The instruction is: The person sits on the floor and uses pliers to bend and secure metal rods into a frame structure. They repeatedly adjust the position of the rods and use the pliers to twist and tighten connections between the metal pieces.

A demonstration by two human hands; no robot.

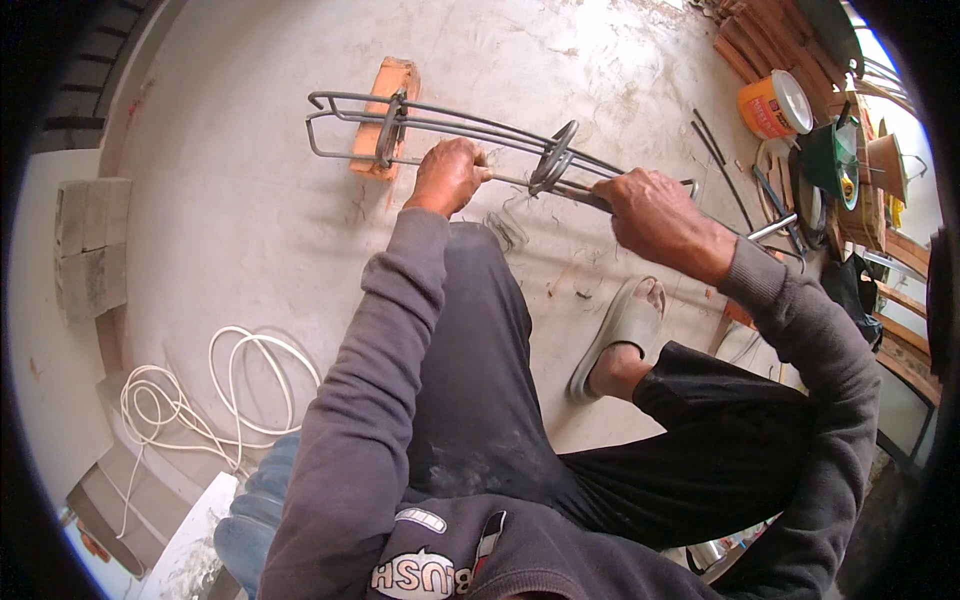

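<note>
The left hand (449, 176) is closed around one of the long bars of a rebar cage (450, 135), and the right hand (655, 212) is clenched over the bars at the cage's near end, right of centre in the frame. The cage lies across the upper middle of the picture, its far end propped on a brick (385, 115), with round ties ringing the bars. It looks heavy, stiff and rough, best gripped on a straight bar between rings; the hooked ends could snag. The concrete floor (250, 220) offers open room at upper left, while tools and a bucket (775, 104) crowd the upper right.
</note>
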